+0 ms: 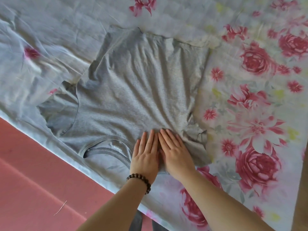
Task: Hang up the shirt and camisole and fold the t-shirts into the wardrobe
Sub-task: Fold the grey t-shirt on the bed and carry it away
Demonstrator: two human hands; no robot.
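Observation:
A grey t-shirt lies spread on the bed, wrinkled, its neckline close to the bed's near edge and its hem at the far side. One sleeve sticks out to the left. My left hand, with a dark bead bracelet on the wrist, rests flat on the shirt to the right of the neckline, fingers together. My right hand lies flat beside it, touching it, on the bunched right shoulder part. Neither hand grips the cloth.
The bed carries a pale sheet with pink flowers, which fills most of the view. A reddish floor shows at the lower left, past the bed's edge.

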